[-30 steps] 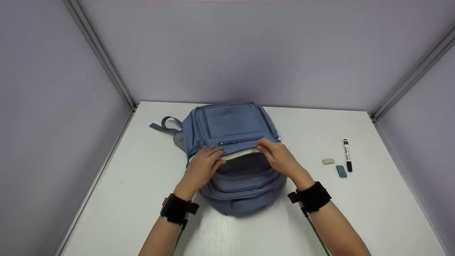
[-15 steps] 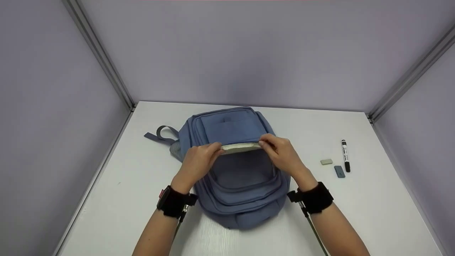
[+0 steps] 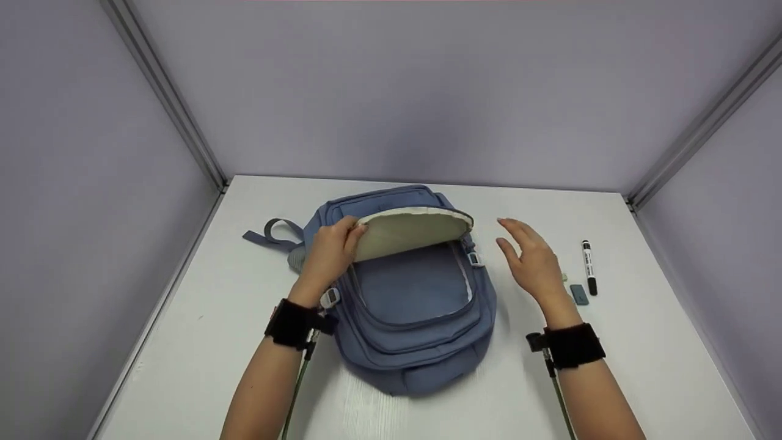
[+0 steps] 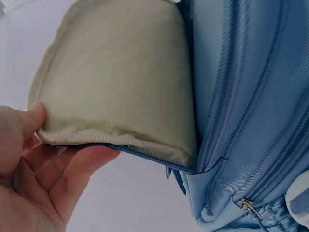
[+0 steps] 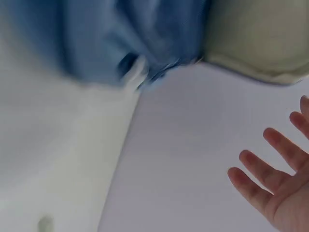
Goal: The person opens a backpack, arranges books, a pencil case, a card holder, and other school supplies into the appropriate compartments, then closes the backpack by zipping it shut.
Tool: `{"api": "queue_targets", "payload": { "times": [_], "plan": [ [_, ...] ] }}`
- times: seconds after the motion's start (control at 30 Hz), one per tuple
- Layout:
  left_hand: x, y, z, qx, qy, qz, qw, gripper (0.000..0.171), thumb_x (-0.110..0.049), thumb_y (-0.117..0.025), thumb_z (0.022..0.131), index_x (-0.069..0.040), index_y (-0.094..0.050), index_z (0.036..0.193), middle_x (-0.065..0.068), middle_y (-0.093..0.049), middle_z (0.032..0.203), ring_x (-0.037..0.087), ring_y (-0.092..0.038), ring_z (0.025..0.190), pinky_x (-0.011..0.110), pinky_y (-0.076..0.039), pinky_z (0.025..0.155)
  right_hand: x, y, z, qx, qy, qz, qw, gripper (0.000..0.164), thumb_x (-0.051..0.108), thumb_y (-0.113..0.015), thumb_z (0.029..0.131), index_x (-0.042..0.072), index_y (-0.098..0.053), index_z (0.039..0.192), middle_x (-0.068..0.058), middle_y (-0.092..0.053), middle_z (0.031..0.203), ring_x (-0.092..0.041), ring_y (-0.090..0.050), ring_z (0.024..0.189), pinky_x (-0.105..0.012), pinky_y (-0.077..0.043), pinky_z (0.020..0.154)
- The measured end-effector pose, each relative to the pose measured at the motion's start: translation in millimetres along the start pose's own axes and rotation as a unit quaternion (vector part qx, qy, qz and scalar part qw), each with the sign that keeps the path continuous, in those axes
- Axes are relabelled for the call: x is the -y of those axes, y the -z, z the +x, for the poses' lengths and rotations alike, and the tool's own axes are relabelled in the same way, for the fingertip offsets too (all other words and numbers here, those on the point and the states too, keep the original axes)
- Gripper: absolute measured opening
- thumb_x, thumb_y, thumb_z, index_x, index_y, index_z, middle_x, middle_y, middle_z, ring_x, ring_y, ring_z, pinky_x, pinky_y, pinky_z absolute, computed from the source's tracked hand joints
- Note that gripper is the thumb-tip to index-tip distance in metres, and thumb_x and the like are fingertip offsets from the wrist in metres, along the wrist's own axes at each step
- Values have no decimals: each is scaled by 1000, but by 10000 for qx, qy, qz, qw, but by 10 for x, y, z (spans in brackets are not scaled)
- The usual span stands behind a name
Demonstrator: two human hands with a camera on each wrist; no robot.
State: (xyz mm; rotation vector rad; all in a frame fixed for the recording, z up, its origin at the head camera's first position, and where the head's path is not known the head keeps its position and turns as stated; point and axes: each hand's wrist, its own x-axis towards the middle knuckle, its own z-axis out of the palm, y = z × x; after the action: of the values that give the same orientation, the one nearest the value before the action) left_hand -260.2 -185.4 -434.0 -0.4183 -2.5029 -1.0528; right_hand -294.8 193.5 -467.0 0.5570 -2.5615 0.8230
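A blue backpack (image 3: 415,342) lies on the white table with its front compartment unzipped. The compartment's flap (image 3: 415,232) is lifted, showing its cream lining. My left hand (image 3: 330,250) pinches the flap's left edge; in the left wrist view the thumb lies on the lining (image 4: 116,72) and the fingers sit beneath the edge. To the right of the backpack, my right hand (image 3: 531,263) is in the air with its fingers spread, apart from the flap. The right wrist view also shows that hand (image 5: 285,179) holding nothing.
On the table's right side lie a black-and-white marker (image 3: 589,267), a small teal block (image 3: 578,294) and a pale block (image 3: 564,277), mostly hidden behind my right hand. A grey strap (image 3: 269,240) trails off the backpack's left side. Panels enclose the table (image 3: 201,366).
Both hands gripped the flap's edge earlier. The flap has swung up and back, opening the compartment wider. My right hand has let go and moved right; my left still holds on.
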Motion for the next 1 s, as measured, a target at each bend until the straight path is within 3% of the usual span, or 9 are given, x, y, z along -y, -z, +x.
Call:
{"api": "queue_targets", "payload": {
  "times": [0.17,0.3,0.47,0.6,0.7,0.8,1.0],
  "plan": [
    [56,21,128,-79,478,-128,9987,24,-20,-55,102,-1,-69,97,2,-53,64,15,-44,55,34,-38,56,-423,60,-164,26,-856,-745,9935,41,25,-60,100,10,-56,138,-19,-55,134,-42,-56,116,-58,-50,80],
    [82,16,216,-96,731,39,9973,27,-21,-54,103,0,-70,99,6,-58,68,20,-50,59,39,-42,60,-736,142,-282,91,-1763,-1127,9778,40,23,-56,101,5,-54,137,-26,-53,132,-48,-58,108,-60,-50,73],
    [86,10,273,8,960,140,9953,29,-23,-52,104,-1,-70,100,5,-56,67,21,-50,60,39,-42,61,-1056,243,-425,81,-3131,-1109,9432,38,22,-53,101,-3,-57,131,-30,-58,120,-48,-60,99,-60,-50,69],
    [90,7,282,124,1081,108,9940,31,-25,-51,104,-1,-70,102,4,-54,67,19,-48,58,35,-39,59,-1225,293,-524,138,-3998,-1171,9090,41,20,-52,99,-6,-55,130,-33,-55,118,-52,-55,105,-63,-48,73],
    [95,14,270,75,1045,91,9945,30,-25,-51,104,-1,-70,101,4,-54,67,20,-48,59,36,-39,60,-1317,292,-594,316,-4406,-1229,8887,44,20,-50,98,-10,-51,130,-36,-51,118,-54,-50,108,-66,-45,76],
    [110,17,246,39,1008,118,9948,29,-24,-52,104,-2,-70,100,5,-56,67,22,-50,59,39,-41,61,-1389,279,-661,475,-4664,-1227,8747,42,20,-48,97,-13,-50,123,-36,-51,112,-54,-52,103,-64,-46,75],
    [121,15,203,20,1022,144,9947,30,-25,-53,104,-1,-71,102,7,-61,72,24,-56,64,42,-45,66,-1470,278,-755,672,-4831,-1265,8638,34,20,-47,96,-12,-55,103,-34,-56,100,-51,-59,90,-57,-46,67]
  ]
}}
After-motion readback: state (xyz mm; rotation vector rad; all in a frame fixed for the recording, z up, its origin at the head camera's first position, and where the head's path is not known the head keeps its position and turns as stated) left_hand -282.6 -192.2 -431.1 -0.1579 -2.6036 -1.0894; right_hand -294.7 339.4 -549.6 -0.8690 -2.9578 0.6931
